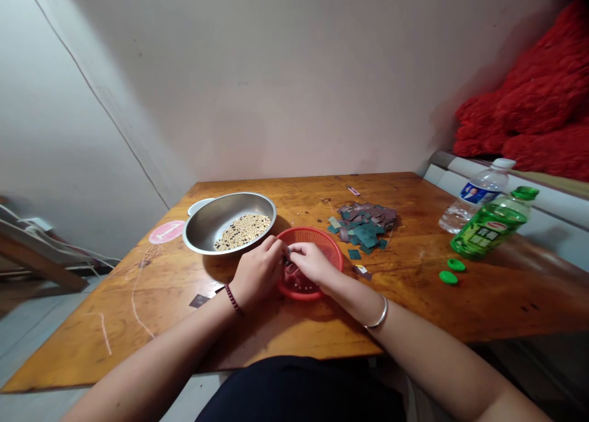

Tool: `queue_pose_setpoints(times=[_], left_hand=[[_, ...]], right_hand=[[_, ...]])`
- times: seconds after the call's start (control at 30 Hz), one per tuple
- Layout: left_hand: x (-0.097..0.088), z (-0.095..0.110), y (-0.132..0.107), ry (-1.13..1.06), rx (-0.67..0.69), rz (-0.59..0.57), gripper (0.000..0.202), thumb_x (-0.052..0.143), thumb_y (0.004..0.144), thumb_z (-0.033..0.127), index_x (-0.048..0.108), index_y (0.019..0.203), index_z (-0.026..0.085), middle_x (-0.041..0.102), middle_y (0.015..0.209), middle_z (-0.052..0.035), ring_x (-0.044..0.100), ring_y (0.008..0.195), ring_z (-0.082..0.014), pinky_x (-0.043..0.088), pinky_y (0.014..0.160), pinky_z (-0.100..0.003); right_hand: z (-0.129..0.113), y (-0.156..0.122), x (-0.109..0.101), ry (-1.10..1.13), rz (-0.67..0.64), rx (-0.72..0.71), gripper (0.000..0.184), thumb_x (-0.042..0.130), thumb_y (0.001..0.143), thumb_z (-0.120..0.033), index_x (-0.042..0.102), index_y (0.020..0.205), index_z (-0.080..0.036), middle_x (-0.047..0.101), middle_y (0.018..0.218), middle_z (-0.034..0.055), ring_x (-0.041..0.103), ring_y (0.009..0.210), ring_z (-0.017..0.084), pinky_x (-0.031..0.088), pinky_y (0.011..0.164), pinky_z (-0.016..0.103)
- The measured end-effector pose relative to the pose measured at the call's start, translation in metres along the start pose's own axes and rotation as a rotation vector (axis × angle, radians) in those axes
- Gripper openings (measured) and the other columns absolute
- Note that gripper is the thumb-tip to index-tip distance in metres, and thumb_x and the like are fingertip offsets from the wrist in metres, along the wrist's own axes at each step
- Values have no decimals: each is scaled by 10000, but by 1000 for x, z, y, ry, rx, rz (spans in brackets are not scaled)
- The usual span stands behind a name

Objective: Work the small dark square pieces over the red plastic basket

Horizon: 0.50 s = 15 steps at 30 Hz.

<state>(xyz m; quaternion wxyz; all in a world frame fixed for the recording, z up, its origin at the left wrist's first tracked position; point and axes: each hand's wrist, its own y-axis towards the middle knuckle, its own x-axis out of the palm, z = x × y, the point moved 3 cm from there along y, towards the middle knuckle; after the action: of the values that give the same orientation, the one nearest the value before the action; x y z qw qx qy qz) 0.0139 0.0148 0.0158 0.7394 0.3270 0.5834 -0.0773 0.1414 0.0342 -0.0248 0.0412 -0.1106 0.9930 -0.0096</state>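
Over a red plastic basket (334,245), my left hand (263,264) and my right hand (310,264) meet with fingers pinched together. Between the fingertips shows a small dark thing, too small to make out; both hands seem to grip it. A few small pale bits lie on the basket's floor, partly hidden by my hands. Just left of the basket, a steel bowl (197,226) holds many pale and dark beads or seeds (243,230). To the basket's right lies a heap of green and brown squares (367,226).
At the right stand a clear water bottle (476,195) and a green drink bottle (494,226), with green caps (448,278) in front. A pink round card (166,232) and loose string (134,296) lie left. Red bundles (529,103) are piled beyond the table (414,311).
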Motion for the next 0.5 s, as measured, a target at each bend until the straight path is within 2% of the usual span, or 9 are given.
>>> queue_pose_setpoints(times=[0.5], left_hand=[[-3,3,0,-11,6,1,174,358,892,220,526,928,190,556,932,-35,560,770,-127,433,629,-235]], right_hand=[[0,-1,0,24,3,14,157,503,761,-161,660,759,-155,609,568,4,581,539,119,448,497,194]])
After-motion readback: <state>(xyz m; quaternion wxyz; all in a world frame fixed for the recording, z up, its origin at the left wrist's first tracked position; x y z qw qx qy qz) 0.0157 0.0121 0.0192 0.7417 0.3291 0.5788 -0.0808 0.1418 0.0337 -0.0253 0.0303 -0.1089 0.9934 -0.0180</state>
